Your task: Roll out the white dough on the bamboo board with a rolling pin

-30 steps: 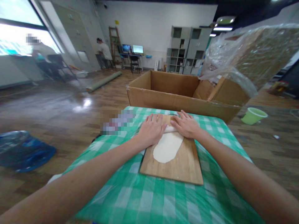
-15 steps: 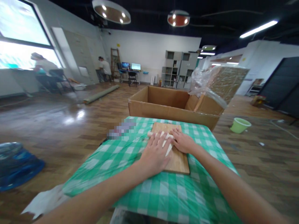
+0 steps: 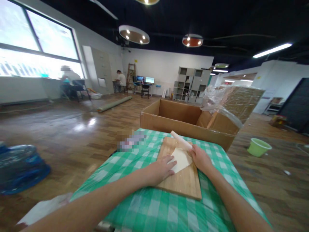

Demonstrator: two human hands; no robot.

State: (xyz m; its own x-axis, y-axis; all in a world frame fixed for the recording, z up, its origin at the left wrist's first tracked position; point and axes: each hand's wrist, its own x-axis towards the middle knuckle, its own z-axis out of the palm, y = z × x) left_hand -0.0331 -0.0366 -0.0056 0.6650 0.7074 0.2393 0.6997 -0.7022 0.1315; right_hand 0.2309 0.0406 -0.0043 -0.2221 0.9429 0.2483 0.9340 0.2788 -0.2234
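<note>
A wooden board (image 3: 183, 183) lies on a table covered with a green and white checked cloth (image 3: 145, 206). A flat sheet of white dough (image 3: 181, 158) rests on the board. My left hand (image 3: 161, 169) lies with fingers stretched out on the near left edge of the dough. My right hand (image 3: 200, 157) is closed on the near end of a pale rolling pin (image 3: 180, 139), which slants away over the far part of the board.
A large open cardboard box (image 3: 183, 124) stands just behind the table, with a plastic-wrapped panel (image 3: 231, 100) leaning in it. A green bucket (image 3: 258, 146) sits on the floor at right, a blue bag (image 3: 20, 167) at left. People sit at desks far back.
Both hands were flat on the rolling pin over the dough. Now my left hand rests on the dough and my right hand has swung the pin aside. The view tilted upward.
</note>
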